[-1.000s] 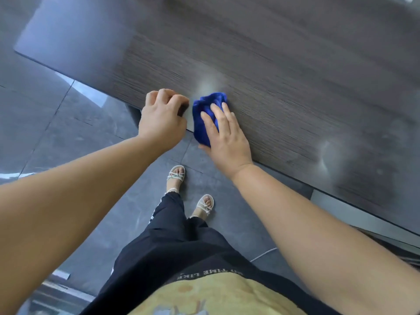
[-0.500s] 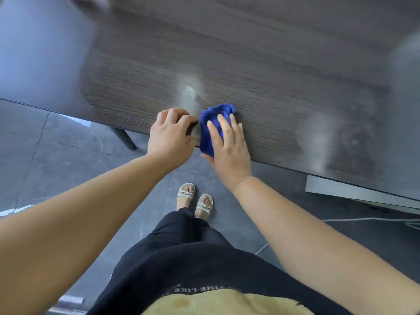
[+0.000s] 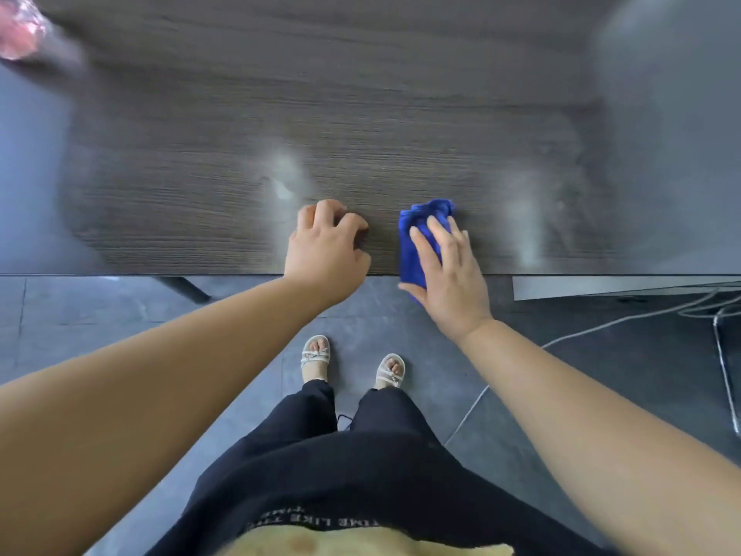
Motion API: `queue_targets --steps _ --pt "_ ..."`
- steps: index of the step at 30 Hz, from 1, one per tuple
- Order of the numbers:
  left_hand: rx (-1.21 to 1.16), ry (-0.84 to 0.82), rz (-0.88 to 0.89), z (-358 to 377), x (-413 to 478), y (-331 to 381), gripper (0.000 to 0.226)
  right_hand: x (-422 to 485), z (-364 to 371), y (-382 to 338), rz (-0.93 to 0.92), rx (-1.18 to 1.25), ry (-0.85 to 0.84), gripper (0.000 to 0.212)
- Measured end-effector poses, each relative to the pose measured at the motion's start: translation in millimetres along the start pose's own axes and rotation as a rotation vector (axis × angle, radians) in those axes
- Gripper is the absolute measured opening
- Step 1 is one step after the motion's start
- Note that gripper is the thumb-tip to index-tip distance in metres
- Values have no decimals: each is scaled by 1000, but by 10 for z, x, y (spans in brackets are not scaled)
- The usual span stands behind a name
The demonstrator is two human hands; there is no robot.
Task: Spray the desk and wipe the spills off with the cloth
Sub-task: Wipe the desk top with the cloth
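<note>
A dark wood-grain desk (image 3: 200, 194) fills the upper half of the head view. My right hand (image 3: 449, 270) presses a bunched blue cloth (image 3: 413, 242) onto the desk at its near edge, with part of the cloth hanging over the edge. My left hand (image 3: 324, 246) rests on the desk edge to the left of the cloth, fingers curled, nothing visible in it. A pale wet smear (image 3: 284, 182) lies just beyond my left hand. A second smear (image 3: 525, 218) lies to the right of the cloth.
A blurred pink object (image 3: 18, 32) sits at the far left corner of the desk. Below the desk edge are grey floor tiles, my sandalled feet (image 3: 349, 361), a desk leg (image 3: 184, 288) and cables (image 3: 713, 315) at the right.
My right hand has slid the cloth to the right along the desk edge, away from my left hand. The view has turned so the desk edge now runs level.
</note>
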State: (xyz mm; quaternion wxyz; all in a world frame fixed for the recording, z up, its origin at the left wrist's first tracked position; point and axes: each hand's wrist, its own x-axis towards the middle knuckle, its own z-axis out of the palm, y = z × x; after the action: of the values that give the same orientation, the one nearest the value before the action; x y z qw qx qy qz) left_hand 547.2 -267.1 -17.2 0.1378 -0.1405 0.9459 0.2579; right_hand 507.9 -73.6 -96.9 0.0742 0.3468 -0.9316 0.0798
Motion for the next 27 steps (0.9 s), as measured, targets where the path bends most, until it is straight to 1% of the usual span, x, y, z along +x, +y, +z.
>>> queue_targets --steps 3,6,8,11,12,14,17,20,22,24,26,27 --pt "14 41 -39 98 3 119 44 69 -11 -23 -102 -37 41 73" --pt "42 70 -21 265 -13 347 44 -21 -99 398 -214 -67 47 64" --pt "40 59 -2 353 -23 508 45 -202 -174 834 -186 -86 40 68" --pt "29 52 2 508 -34 798 45 -565 -381 1632 -53 -152 2 85" --pt "30 50 -12 551 -38 875 45 -645 -443 1830 -22 -162 -17 89" --pt "29 52 -40 620 -47 997 44 -715 -482 2005 -4 -148 -33 89" --pt "28 56 -85 703 -61 1140 45 -627 -398 1823 4 -125 8 86" --pt "32 82 -137 781 -58 1236 47 -409 -259 1381 -121 -131 46 89" --pt "36 107 -166 823 -41 1300 46 -297 -226 1190 -173 -100 67 85" --pt "48 123 -186 834 -16 1336 44 -265 -226 1230 -240 -53 84 83" --pt "67 116 -173 848 7 1401 43 -349 -266 1542 -305 -45 95 84" --pt "74 105 -146 855 30 1457 43 -425 -297 1763 -308 -59 103 84"
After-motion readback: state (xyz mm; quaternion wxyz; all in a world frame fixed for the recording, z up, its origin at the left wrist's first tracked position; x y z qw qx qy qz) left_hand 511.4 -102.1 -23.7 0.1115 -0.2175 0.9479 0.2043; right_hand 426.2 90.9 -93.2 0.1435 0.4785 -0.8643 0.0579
